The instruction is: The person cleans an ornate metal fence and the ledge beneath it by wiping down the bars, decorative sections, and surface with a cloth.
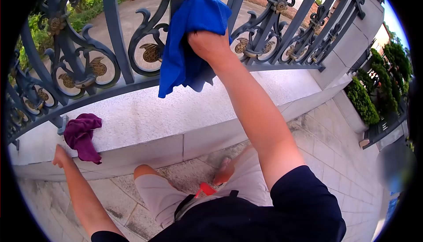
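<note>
My single feed looks out from the wearer's head, facing forward and steeply down through a wide, round-edged lens, with the dark shirt (229,220) close below and the metal fence (117,30) just ahead.

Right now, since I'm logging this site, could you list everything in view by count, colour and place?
Fence: one, dark grey with gold-toned ornaments, across the top
Ledge: one, pale, below the fence
Blue cloth: one, blue, against the fence
Purple cloth: one, purple, on the ledge, left
Pillar: one, pale grey, upper right
Paving: one area, greyish, below the ledge
Shrubs: several, green, right
Red item: one, red, lower centre, unclear what
Shorts: one pair, pale, lower centre
Shirt: one, dark, bottom
Left hand: one, bare, by the ledge's edge
Right hand: one, bare, holding the blue cloth
</note>
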